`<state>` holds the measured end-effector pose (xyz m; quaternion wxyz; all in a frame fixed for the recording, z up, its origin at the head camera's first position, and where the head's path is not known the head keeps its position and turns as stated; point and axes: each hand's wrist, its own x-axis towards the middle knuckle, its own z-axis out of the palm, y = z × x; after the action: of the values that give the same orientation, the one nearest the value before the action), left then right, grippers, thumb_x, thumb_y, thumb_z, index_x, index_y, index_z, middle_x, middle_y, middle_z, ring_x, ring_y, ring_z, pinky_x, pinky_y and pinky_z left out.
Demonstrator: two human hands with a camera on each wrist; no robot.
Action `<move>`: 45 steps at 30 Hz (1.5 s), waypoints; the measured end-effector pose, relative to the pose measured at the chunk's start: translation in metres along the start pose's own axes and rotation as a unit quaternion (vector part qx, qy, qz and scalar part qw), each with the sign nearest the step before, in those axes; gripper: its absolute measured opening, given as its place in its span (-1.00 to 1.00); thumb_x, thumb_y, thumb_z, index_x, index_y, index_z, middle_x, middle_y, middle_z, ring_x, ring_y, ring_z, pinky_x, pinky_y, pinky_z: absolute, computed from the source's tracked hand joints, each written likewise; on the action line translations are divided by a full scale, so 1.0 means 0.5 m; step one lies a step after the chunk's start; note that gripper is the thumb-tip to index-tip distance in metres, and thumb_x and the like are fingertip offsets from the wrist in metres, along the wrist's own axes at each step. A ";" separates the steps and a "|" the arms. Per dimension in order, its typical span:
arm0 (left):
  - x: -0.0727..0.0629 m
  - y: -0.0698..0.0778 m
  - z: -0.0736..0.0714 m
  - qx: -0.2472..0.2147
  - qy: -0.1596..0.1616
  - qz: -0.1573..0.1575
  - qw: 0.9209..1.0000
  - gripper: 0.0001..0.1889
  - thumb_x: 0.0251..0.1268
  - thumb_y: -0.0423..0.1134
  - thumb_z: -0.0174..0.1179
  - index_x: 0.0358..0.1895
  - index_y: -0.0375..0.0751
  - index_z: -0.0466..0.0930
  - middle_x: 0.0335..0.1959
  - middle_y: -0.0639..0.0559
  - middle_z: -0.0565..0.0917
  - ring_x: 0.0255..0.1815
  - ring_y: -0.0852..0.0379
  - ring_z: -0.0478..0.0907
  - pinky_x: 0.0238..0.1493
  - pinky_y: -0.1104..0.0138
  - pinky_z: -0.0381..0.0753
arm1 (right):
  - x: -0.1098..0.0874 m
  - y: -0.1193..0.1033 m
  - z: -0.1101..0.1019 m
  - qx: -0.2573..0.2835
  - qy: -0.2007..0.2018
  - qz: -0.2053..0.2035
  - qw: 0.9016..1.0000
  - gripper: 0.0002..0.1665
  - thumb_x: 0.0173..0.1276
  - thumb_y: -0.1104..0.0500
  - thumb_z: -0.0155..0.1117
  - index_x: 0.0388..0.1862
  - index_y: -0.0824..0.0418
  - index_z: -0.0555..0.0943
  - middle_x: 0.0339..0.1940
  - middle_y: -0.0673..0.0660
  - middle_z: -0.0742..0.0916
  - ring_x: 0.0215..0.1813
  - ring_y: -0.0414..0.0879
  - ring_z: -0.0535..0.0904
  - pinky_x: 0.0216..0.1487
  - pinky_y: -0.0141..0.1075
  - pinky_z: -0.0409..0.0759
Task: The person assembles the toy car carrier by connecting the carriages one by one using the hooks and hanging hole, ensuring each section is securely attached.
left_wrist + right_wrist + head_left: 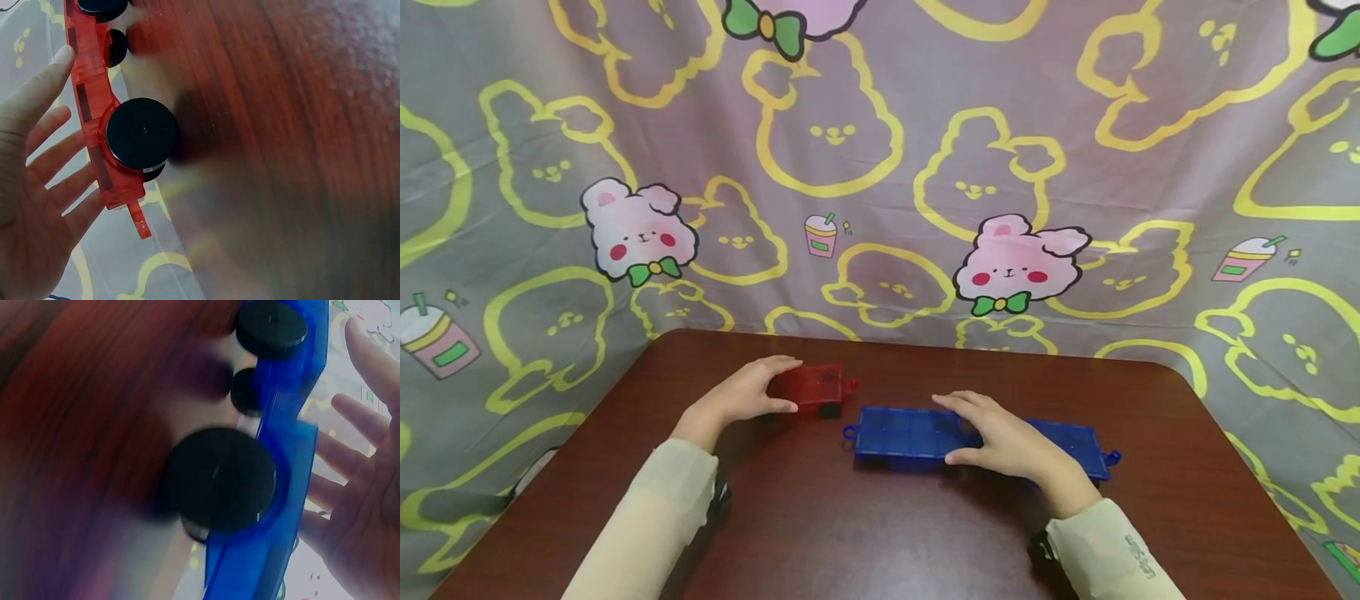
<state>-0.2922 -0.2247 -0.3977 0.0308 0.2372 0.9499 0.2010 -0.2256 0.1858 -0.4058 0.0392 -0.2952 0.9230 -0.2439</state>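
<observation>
A see-through red toy wagon point(820, 385) with black wheels stands on the table, its small peg to the right. My left hand point(748, 387) is over its left part, hiding it. The left thumb point(59, 59) touches or nearly touches the wagon's near side, and the fingers reach behind it. Further right are two blue toy wagons, one on the left point(902, 432) with a ring at its left end, one on the right point(1071, 446) with a peg. My right hand point(1003, 442) spreads above where they meet, hiding that spot; its thumb is apart from the blue side.
The dark brown wooden table point(842, 533) has rounded far corners. A grey curtain point(880, 225) with yellow outlines and pink rabbits hangs behind it and along both sides. A gap of bare tabletop separates the red wagon from the blue ring.
</observation>
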 end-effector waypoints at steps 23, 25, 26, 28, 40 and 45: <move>0.006 -0.009 0.011 0.030 -0.008 -0.029 0.999 -0.18 0.09 -0.02 0.48 0.42 -0.23 0.39 0.37 -0.30 0.45 0.36 -0.29 0.38 0.29 -0.21 0.43 | 0.036 -0.032 0.037 -0.012 -0.042 -0.022 0.999 -0.06 0.20 -0.03 0.51 0.52 0.01 0.32 0.47 0.16 0.45 0.48 0.14 0.32 0.40 0.14 0.40; 0.005 -0.008 0.012 0.030 -0.008 -0.032 0.999 -0.18 0.09 -0.01 0.48 0.42 -0.22 0.39 0.38 -0.29 0.45 0.36 -0.29 0.38 0.29 -0.21 0.43 | 0.036 -0.031 0.039 -0.012 -0.043 -0.021 0.999 -0.06 0.20 -0.01 0.51 0.52 0.01 0.32 0.46 0.16 0.45 0.48 0.13 0.32 0.40 0.13 0.40; 0.005 -0.008 0.013 0.030 -0.007 -0.032 0.999 -0.18 0.09 -0.01 0.48 0.42 -0.22 0.39 0.38 -0.29 0.45 0.36 -0.29 0.37 0.28 -0.21 0.43 | 0.036 -0.030 0.040 -0.011 -0.043 -0.022 0.999 -0.07 0.20 0.00 0.51 0.52 0.01 0.31 0.46 0.16 0.45 0.47 0.14 0.32 0.40 0.13 0.41; 0.003 -0.009 0.014 0.031 -0.005 -0.032 0.999 -0.18 0.09 -0.01 0.48 0.42 -0.22 0.39 0.37 -0.29 0.45 0.35 -0.29 0.38 0.28 -0.21 0.44 | 0.036 -0.029 0.041 -0.008 -0.044 -0.024 0.999 -0.07 0.22 0.02 0.50 0.53 0.01 0.31 0.45 0.18 0.45 0.47 0.14 0.32 0.39 0.13 0.42; -0.009 -0.003 0.014 0.031 -0.003 -0.019 0.999 -0.17 0.06 -0.01 0.50 0.41 -0.24 0.41 0.35 -0.30 0.48 0.33 -0.27 0.41 0.29 -0.18 0.46 | 0.037 -0.028 0.040 0.002 -0.052 -0.028 0.998 -0.14 0.27 0.07 0.46 0.51 -0.01 0.32 0.37 0.19 0.46 0.38 0.11 0.40 0.31 0.11 0.49; -0.016 -0.003 0.009 0.043 -0.003 -0.015 0.999 -0.17 0.05 0.01 0.50 0.40 -0.24 0.42 0.36 -0.33 0.46 0.34 -0.31 0.40 0.27 -0.22 0.45 | 0.037 -0.026 0.039 0.003 -0.052 -0.027 0.998 -0.14 0.27 0.08 0.46 0.51 -0.01 0.33 0.38 0.19 0.45 0.39 0.11 0.39 0.32 0.11 0.49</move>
<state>-0.2853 -0.2280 -0.4025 0.0260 0.2249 0.9610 0.1588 -0.2300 0.1579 -0.4156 0.0816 -0.3324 0.9105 -0.2319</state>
